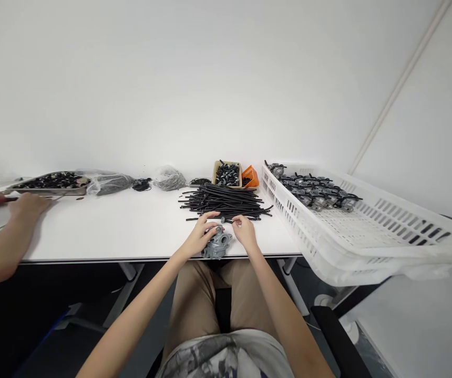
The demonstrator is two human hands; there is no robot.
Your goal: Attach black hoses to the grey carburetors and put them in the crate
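Note:
A grey metal carburetor rests at the table's front edge, in front of my lap. My left hand is closed around its left and upper side, fingers over the top. Just right of the carburetor, my right hand pinches a short black piece, which looks like a rubber tube. Its left end lies close to a small grey round part above the carburetor; whether they touch I cannot tell. Behind both hands lies a loose pile of black rubber hoses.
To the right, a white plastic crate holds several carburetors. Behind the hoses stand a beige bin of small black and grey parts and an orange basket. Plastic bags and a parts tray sit left, near a co-worker's hands.

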